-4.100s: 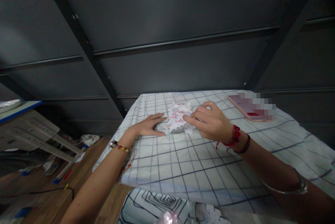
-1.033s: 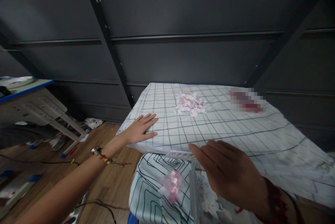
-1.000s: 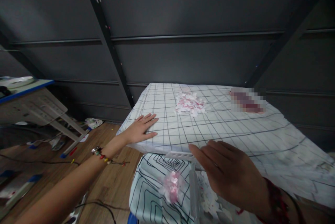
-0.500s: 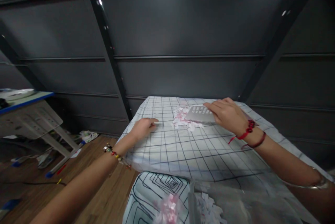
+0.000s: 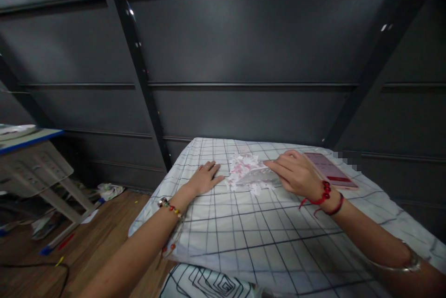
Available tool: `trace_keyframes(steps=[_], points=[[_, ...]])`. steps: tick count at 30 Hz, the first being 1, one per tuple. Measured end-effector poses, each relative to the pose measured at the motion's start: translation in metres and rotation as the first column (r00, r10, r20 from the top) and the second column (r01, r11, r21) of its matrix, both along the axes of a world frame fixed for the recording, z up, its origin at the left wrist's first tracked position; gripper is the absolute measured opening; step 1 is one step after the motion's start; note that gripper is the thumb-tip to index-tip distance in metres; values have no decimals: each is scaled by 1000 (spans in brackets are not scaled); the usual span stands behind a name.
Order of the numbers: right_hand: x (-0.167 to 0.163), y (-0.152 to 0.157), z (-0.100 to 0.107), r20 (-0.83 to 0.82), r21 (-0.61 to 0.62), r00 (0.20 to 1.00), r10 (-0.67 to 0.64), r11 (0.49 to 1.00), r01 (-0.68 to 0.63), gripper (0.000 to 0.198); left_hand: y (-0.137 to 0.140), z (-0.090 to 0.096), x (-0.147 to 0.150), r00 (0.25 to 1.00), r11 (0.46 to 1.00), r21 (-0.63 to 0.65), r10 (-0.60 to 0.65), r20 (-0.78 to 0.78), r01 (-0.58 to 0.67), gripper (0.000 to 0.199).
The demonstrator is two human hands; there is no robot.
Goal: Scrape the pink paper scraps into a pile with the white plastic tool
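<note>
A loose heap of white and pink paper scraps [image 5: 243, 166] lies on the checked white cloth [image 5: 240, 223]. My right hand [image 5: 294, 175] is closed on a thin whitish plastic piece with rows of slots [image 5: 257, 175]. That piece leans low over the right side of the scraps and its lower edge is among them. The part under my fingers is hidden. My left hand [image 5: 205, 178] lies palm down on the cloth, fingers spread, just left of the heap, and it holds nothing.
A pink-edged phone or tablet [image 5: 329, 170] with its screen lit lies beyond my right wrist. Dark metal panels [image 5: 244, 42] rise behind the cloth. Nearest me is a patterned cushion-like surface [image 5: 209, 284]. To the left stands a blue-edged desk [image 5: 38, 138].
My left hand has moved right, towards the scraps, and its fingers have spread flat. The slotted piece in my right hand has tilted flatter and lower. My view has tipped up slightly.
</note>
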State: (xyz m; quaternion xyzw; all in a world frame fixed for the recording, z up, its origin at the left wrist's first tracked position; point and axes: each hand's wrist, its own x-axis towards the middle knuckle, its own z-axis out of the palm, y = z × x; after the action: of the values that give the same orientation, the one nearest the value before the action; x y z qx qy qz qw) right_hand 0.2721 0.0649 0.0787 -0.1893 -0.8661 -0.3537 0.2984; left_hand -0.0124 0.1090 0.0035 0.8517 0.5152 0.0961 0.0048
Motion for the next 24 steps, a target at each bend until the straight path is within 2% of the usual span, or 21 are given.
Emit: trace_keyframes(steps=[4,8,11,14,17,20,24], points=[[7,1,-9,2,13,1000,7,1000,-7,31,8,-8,-5,999,997,-78,-13,-36,11,62],[12,-2,-9,30,64,996,-86,994,84,31,14,-7,-6,999,991,-130,-27,-46,21,64],[10,-5,-7,88,76,985,-148,987,141,30,13,-5,-6,998,990,-140,-22,-51,14,63],[7,-9,-7,126,63,981,-144,989,137,31,12,-4,-5,999,990,-143,-26,-46,19,62],[7,-13,-7,101,50,988,-113,993,108,30,10,-3,-4,998,990,-142,-21,-59,13,61],[9,-14,-5,61,73,989,-137,988,133,30,9,-1,-3,997,988,-152,-11,-75,-1,61],[8,-14,-4,94,87,984,-149,986,141,31,9,-1,-2,998,989,-146,-15,-61,6,59]])
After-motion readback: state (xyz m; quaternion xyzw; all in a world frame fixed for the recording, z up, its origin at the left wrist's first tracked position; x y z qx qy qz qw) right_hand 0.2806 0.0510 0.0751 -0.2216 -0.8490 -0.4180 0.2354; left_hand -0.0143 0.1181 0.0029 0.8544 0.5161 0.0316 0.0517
